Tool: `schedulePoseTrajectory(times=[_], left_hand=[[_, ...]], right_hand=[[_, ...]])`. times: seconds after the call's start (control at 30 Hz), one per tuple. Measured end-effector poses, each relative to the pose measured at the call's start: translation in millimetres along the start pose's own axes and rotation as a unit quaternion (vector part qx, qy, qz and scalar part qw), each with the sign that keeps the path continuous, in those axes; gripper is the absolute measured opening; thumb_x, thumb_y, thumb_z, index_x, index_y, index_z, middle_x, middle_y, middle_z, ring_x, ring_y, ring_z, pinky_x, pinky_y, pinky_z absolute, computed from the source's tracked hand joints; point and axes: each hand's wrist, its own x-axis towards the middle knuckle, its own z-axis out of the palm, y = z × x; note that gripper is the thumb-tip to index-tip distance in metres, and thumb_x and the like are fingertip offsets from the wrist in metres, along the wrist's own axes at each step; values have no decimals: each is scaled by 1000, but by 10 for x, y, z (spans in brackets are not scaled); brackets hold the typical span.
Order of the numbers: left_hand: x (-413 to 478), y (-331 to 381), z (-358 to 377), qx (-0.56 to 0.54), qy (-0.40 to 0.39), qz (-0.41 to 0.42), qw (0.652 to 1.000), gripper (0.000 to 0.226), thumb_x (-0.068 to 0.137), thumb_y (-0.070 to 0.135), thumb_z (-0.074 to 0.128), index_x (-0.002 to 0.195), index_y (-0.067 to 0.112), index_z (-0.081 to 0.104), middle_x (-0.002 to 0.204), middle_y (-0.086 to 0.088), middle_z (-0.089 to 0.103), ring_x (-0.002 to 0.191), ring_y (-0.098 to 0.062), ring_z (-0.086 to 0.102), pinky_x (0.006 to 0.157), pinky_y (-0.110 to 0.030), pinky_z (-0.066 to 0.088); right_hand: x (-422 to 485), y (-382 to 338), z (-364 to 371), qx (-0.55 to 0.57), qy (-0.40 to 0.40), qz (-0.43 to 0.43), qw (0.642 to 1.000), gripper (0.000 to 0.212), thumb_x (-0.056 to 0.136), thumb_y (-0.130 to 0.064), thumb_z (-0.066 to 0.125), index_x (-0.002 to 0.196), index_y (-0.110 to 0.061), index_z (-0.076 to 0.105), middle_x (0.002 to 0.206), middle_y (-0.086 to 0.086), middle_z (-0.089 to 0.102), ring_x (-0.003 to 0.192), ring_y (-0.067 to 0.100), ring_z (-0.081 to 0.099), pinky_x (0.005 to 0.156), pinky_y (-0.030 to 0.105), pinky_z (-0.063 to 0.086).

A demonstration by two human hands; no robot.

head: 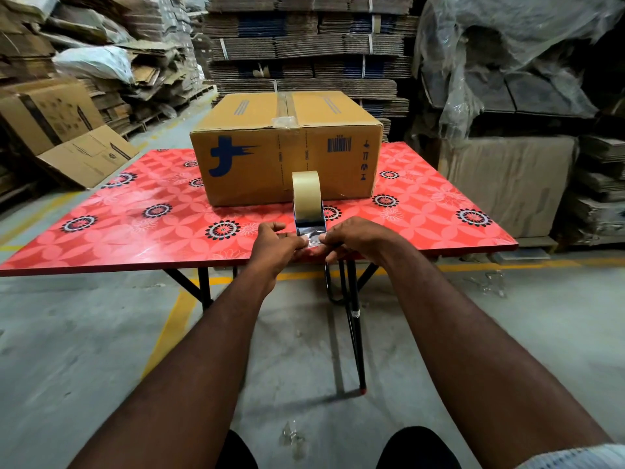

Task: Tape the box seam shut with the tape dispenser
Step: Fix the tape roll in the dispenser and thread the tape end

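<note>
A brown cardboard box [287, 147] with blue print stands in the middle of the red flowered table [135, 231]. Clear tape runs along its top seam [285, 106] and ends just over the front edge. A tape dispenser with a cream roll [306, 191] stands upright on the table in front of the box. A strip of clear tape [311, 236] is pulled out of it toward me. My left hand [277, 247] and my right hand [355, 238] pinch the two sides of that strip's free end near the table's front edge.
Stacks of flattened cartons [304, 45] fill the back. Loose boxes [67, 130] lie at the left, and plastic-wrapped pallets [507, 79] stand at the right. The folding table legs [355, 326] stand on a concrete floor with yellow lines [172, 330].
</note>
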Motion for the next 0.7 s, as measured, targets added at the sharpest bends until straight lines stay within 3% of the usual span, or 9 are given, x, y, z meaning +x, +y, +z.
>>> schedulePoseTrajectory(times=[0.17, 0.33, 0.4, 0.5, 0.7], left_hand=[[-15, 42, -12, -47, -4, -15, 999, 49, 87, -13, 60, 124, 10, 38, 100, -10, 57, 85, -18, 65, 65, -24, 61], [-33, 70, -18, -81, -21, -20, 996, 30, 93, 0, 59, 116, 8, 42, 103, -14, 60, 88, -22, 69, 69, -28, 62], [-25, 42, -14, -55, -25, -9, 998, 45, 89, 6, 70, 121, 9, 39, 106, -14, 62, 91, -22, 69, 76, -31, 62], [1, -12, -24, 4, -14, 6, 1000, 59, 80, -2, 76, 123, 11, 39, 100, -12, 63, 90, -21, 66, 88, -37, 57], [-25, 25, -18, -36, -17, -5, 999, 55, 82, -12, 69, 122, 10, 38, 99, -9, 60, 90, -20, 64, 75, -28, 58]], right_hand=[[-18, 5, -13, 6, -7, -2, 1000, 22, 97, -10, 61, 106, 7, 70, 85, 9, 78, 58, 12, 70, 70, 23, 57], [-6, 6, -13, -4, -1, 0, 1000, 21, 96, -11, 61, 107, 6, 70, 88, 11, 78, 58, 12, 70, 74, 26, 57], [9, 9, -5, -6, 9, -3, 1000, 22, 95, -11, 62, 105, 6, 70, 92, 15, 77, 59, 14, 70, 77, 28, 58], [17, 17, -6, -5, 6, -1, 1000, 21, 93, -10, 64, 104, 6, 72, 92, 14, 78, 61, 14, 71, 80, 29, 58], [-7, 29, -12, -19, 7, -12, 1000, 22, 93, -8, 62, 104, 9, 72, 85, 11, 78, 57, 14, 69, 76, 28, 58]])
